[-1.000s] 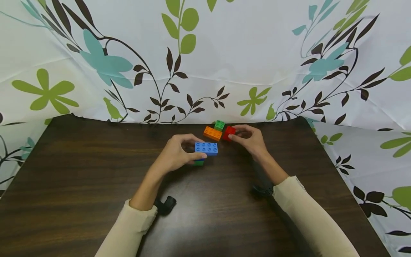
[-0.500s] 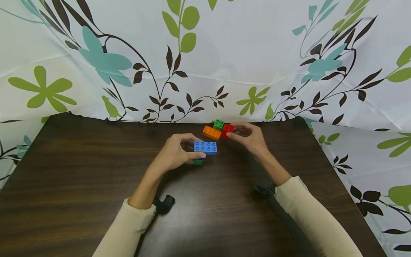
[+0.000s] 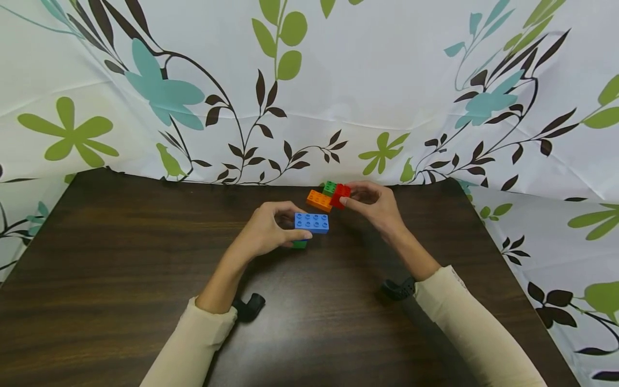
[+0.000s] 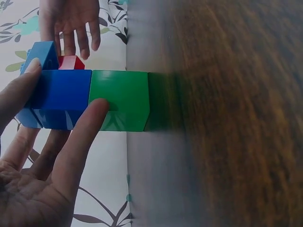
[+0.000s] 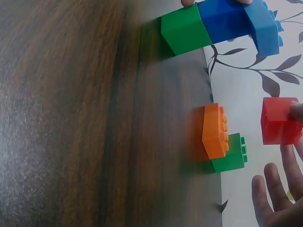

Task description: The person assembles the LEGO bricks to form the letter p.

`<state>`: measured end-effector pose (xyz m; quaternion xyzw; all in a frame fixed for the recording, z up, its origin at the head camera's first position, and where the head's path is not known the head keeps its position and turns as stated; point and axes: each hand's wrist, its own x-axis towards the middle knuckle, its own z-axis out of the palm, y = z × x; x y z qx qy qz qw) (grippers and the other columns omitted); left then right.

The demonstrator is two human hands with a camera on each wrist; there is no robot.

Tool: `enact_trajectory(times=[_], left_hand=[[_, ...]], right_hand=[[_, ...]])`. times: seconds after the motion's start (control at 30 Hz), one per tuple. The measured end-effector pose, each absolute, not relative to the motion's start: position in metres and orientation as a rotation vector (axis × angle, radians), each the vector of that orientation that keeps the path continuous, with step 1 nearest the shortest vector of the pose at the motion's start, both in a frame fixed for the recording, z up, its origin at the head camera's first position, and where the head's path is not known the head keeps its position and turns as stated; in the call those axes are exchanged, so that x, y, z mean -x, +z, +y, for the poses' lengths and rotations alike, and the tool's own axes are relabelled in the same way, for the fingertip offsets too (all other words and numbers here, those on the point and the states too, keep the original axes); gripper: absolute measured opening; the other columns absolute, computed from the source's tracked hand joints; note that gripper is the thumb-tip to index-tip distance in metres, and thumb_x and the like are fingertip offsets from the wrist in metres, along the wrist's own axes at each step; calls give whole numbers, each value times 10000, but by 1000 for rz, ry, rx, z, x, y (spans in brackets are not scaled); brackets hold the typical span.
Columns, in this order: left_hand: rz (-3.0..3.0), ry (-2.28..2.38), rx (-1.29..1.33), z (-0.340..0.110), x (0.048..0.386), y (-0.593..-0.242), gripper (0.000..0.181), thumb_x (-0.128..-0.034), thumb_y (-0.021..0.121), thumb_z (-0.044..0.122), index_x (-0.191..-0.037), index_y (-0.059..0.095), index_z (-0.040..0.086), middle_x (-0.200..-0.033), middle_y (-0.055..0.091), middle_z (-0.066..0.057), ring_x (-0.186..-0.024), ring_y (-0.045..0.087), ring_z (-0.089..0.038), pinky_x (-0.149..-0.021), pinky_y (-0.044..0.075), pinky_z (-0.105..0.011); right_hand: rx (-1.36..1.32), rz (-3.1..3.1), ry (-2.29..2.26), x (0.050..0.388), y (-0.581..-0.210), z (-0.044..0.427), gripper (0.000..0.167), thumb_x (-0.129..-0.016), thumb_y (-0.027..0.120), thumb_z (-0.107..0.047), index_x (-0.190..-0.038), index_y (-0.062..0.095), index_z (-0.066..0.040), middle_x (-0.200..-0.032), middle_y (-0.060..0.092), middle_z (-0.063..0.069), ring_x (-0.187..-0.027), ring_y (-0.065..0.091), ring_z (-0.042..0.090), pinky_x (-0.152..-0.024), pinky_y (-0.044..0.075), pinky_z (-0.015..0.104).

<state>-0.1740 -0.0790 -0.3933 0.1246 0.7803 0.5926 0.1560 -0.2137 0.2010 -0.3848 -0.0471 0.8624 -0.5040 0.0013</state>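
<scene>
My left hand (image 3: pixel 263 228) grips a stack of toy building bricks. A light blue brick (image 3: pixel 311 223) tops it, overhanging to the right; beneath are a dark blue block (image 4: pixel 61 92) and, lowest, a green block (image 4: pixel 123 99) at or close to the tabletop. My thumb and fingers lie along the stack's sides. Between thumb and fingers, my right hand (image 3: pixel 379 207) pinches a red brick (image 5: pixel 279 120), which is off the table, with the other fingers extended. Near it on the table are an orange brick (image 3: pixel 318 200) and a small green brick (image 3: pixel 330 188), side by side.
The dark wooden table (image 3: pixel 145 258) meets a white curtain (image 3: pixel 338 80) with a leaf print just behind the orange and small green bricks. Black straps with dark devices (image 3: pixel 249 308) sit at both wrists.
The red brick in my right hand has risen slightly and shifted left, now overlapping the small green brick in the head view. My left hand keeps its hold on the stack, nearly still.
</scene>
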Motion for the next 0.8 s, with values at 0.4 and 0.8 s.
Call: enact_trajectory(times=[0.4,0.8], left_hand=[[2234,1691,-366,-80,174,-394,352,-854,915,89,-1170,762,61,-1109,767,-165,-930,736,-254,-712,677,-413],[2241,1679,-342,-79,174,-394,360,-851,919,93,-1173,759,69,-1115,768,-163,-928,736,-261,-712,677,-398]], right_hand=[[159,2655,-1612,209,-372,190,409,-964,818,-281,-1331,732,-123,-1320,719,88,-1140,615,229,-1042,508,379],[201,2593,-1659,203,-362,176,400,-959,815,-259,-1326,732,-125,-1314,722,82,-1163,626,235,-1085,510,426]])
